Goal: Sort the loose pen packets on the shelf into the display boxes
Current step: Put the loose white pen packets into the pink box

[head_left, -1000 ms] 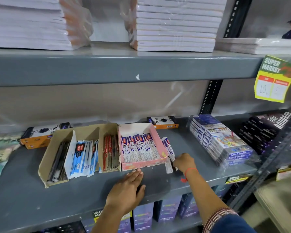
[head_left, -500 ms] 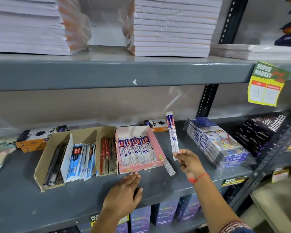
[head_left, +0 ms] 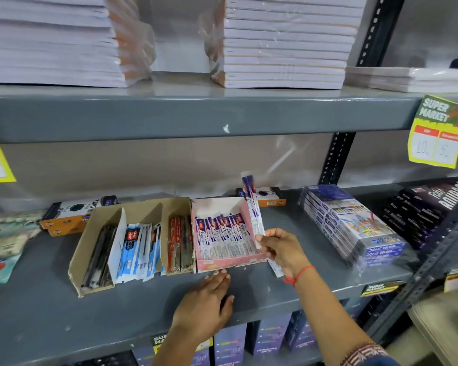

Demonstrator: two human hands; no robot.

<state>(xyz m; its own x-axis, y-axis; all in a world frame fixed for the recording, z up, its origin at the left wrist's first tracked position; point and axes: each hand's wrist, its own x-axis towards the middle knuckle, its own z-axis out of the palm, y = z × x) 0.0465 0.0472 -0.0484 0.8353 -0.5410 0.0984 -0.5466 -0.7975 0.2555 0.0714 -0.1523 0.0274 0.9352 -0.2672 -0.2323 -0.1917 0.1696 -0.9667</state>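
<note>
Our right hand [head_left: 279,247] pinches the lower end of a slim, glossy pen packet [head_left: 252,207] between thumb and fingers, holding it upright over the right wall of the pink display box [head_left: 230,263]. A thin red thread circles that wrist. Our left hand [head_left: 206,302] lies flat and open on the grey metal shelf [head_left: 37,313], fingertips touching the pink box's front edge.

Half a second ago the packet stood further right, clear of the box, above the bare shelf; now we have brought it left so its length crosses the box's right wall. Our left hand has stayed in place.

Inside the pink cardboard box, matching white, blue and red packets lie side by side in a slanted row. One more loose packet [head_left: 275,268] lies flat on the shelf just beside the box's right front corner, partly under our wrist. Touching the pink box on the left, a plain brown cardboard box [head_left: 90,260] with dividers holds dark pens, blue-and-white packets and red packets in separate compartments. To the right sits a plastic-wrapped stack of flat boxes [head_left: 354,225].
</note>
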